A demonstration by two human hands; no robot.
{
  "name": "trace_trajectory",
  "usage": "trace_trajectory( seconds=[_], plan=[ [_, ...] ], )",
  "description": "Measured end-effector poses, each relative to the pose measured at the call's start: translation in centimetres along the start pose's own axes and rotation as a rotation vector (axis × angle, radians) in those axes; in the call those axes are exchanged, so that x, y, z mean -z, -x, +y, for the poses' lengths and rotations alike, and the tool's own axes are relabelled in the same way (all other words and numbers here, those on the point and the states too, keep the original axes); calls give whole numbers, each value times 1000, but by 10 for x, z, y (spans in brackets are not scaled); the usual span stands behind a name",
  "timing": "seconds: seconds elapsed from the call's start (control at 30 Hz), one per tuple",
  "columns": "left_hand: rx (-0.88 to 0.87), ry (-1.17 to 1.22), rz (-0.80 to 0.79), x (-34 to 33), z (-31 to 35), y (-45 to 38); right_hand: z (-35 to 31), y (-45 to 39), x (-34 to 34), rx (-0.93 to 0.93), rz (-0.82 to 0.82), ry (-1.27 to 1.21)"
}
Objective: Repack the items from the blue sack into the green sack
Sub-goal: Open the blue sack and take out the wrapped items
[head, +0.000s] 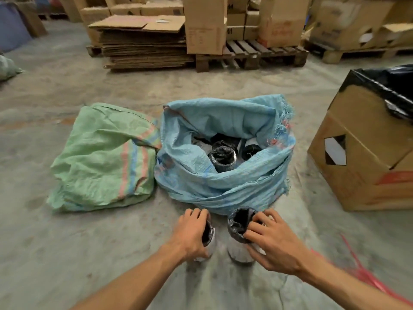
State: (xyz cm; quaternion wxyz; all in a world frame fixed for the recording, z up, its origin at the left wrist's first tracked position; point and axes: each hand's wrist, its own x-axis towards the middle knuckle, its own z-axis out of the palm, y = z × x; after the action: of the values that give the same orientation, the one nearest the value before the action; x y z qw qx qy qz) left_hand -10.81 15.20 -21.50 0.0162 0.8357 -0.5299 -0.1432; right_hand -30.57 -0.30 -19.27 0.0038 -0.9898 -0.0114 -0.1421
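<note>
Nearest me, my left hand [192, 233] and right hand [270, 240] each clamp a black-topped roll [240, 233], just before the blue sack [223, 186]. I should lift both upright, then carry them left into the green sack [105, 157] beside it.

No words or numbers can be read here. The big cardboard box [366, 157] on the right has a black and white diamond sign [335, 151] and some red print [395, 176], too blurry to read. The tall box [204, 25] at the back has faint print, also too blurry.
</note>
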Motion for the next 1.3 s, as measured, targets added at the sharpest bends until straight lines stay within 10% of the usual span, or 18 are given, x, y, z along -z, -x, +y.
trace_trajectory(
  seconds=[0.37,0.67,0.93,1.3],
  plan=[
    [-199,291,70,-1,18,-15,28,7,1,7,47,-37],
    [-171,234,589,93,8,-86,130,-118,16,-456,208,-370],
    [-14,-46,58,97,-5,-164,206,-203,-49,-531,-430,135],
    [15,191,202,94,-16,-166,220,-199,-62,-454,-227,375]
  ],
)
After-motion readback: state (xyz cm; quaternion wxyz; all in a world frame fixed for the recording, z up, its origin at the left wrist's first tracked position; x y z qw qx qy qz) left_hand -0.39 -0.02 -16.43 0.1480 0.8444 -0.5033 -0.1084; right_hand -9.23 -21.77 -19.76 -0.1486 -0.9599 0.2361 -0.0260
